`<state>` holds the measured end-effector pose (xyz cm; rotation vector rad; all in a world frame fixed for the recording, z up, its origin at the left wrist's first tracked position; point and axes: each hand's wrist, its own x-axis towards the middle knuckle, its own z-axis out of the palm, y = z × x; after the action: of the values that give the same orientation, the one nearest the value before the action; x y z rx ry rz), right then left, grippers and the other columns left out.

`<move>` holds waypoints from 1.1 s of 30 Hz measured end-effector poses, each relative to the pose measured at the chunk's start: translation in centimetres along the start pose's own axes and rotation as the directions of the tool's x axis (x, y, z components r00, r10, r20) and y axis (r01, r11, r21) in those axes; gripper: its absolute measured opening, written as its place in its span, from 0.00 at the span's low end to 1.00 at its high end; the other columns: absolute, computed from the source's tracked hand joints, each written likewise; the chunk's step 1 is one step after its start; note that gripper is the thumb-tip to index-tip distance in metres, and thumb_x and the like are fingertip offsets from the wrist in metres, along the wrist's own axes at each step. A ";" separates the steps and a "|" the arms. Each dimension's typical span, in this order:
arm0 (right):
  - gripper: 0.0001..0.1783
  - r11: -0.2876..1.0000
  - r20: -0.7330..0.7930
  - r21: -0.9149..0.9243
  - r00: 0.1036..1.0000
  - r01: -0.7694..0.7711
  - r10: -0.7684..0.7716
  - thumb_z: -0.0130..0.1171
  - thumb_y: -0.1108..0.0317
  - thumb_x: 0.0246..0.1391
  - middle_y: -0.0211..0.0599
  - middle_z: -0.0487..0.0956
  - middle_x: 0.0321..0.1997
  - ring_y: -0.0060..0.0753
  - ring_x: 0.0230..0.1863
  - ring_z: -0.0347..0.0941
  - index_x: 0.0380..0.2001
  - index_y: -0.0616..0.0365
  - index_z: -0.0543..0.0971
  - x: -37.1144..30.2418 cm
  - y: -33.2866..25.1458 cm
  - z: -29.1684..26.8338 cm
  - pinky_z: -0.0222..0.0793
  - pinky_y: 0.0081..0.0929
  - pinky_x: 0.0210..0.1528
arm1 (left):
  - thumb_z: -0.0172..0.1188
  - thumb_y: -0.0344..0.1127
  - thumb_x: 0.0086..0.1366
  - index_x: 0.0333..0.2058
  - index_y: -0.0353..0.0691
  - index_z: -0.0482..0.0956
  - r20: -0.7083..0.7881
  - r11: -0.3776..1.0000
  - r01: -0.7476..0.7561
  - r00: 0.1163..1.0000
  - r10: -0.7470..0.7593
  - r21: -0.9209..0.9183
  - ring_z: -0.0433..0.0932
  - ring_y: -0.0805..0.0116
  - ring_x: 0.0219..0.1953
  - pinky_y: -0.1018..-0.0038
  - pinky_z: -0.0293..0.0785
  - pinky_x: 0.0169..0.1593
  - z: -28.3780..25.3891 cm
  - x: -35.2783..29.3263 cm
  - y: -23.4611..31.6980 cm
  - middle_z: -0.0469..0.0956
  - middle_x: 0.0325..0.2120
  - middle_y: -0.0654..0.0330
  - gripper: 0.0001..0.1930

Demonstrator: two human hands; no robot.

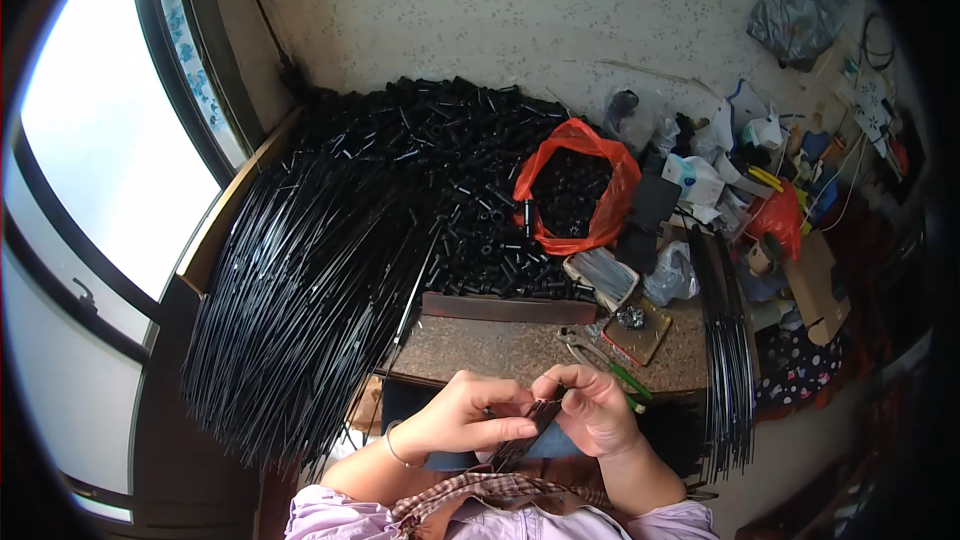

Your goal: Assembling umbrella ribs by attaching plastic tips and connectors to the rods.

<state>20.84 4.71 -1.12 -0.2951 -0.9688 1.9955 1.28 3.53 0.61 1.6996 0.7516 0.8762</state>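
My left hand [470, 418] and my right hand [597, 414] meet in front of me, just off the near edge of the table. Between them is a bundle of thin black rods [522, 443], which slants down toward my lap. The left fingers and thumb close on it from one side. At its upper end, the right thumb and fingertips pinch it. Exactly what the fingertips grip there is too small to make out. A bracelet circles my left wrist.
Long black rods [290, 300] spread over the table's left. Black tubular parts [440, 140] pile behind, beside a red plastic bag [617, 190]. A dark strip [508, 308] borders the pile. Pliers [590, 348] lie near a small tray [652, 340]. More rods [728, 380] overhang at right.
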 end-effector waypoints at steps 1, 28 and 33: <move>0.14 0.999 -0.051 0.042 0.999 -0.009 0.011 0.57 0.67 0.52 0.33 0.75 0.38 0.20 0.40 0.69 0.38 0.65 0.74 -0.2 -0.6 -0.5 0.64 0.18 0.43 | 0.64 0.37 0.54 0.31 0.31 0.77 0.090 0.987 -0.095 0.990 0.107 -0.128 0.78 0.71 0.27 0.79 0.72 0.33 -1.2 1.7 -1.1 0.78 0.25 0.57 0.13; 0.14 0.914 -0.269 -0.328 0.904 0.238 -0.332 0.62 0.71 0.46 0.37 0.77 0.33 0.31 0.34 0.73 0.37 0.66 0.75 0.8 -0.7 -2.7 0.68 0.25 0.41 | 0.57 0.32 0.58 0.37 0.35 0.74 -0.182 0.496 -0.144 0.983 -0.030 -0.856 0.69 0.77 0.24 0.81 0.69 0.31 1.7 10.2 -5.4 0.74 0.36 0.57 0.09; 0.09 0.862 -0.117 -0.443 0.937 0.246 -0.328 0.55 0.75 0.52 0.32 0.75 0.34 0.18 0.35 0.70 0.36 0.64 0.71 -0.3 0.4 1.6 0.66 0.15 0.39 | 0.59 0.32 0.57 0.36 0.37 0.73 -0.307 0.364 -0.325 0.946 0.107 -0.873 0.68 0.76 0.26 0.81 0.72 0.31 2.6 4.0 -3.5 0.71 0.37 0.54 0.10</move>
<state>19.88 3.53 -0.39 -0.5347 -1.2394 1.4425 5.40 6.50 -2.52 0.6643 0.0325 1.3403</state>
